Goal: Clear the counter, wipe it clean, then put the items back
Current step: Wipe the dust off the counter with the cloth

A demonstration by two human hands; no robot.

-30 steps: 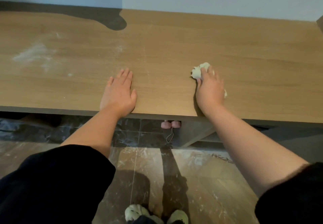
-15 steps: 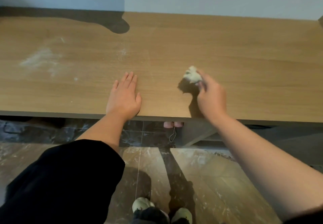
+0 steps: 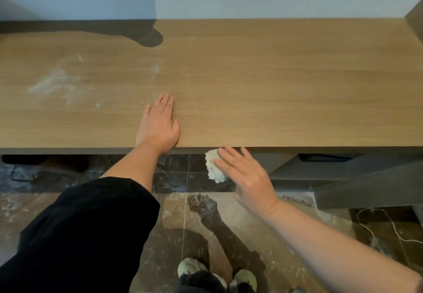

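Sweeping past the front edge, the right hand (image 3: 248, 178) had taken the white tissue wad (image 3: 214, 165) off the counter (image 3: 297, 86), fingers straight and spread over it. The left hand (image 3: 158, 125) stayed flat, fingers together. The powder smear (image 3: 52, 84) at left remained, so wiping looked unfinished.

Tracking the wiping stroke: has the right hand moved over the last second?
Yes. The right hand, with the white wad, came back off the counter, past its front edge, toward the person.

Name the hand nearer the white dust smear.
Left. The left hand lies flat on the counter right of the smear; the right hand is farther right, off the front edge.
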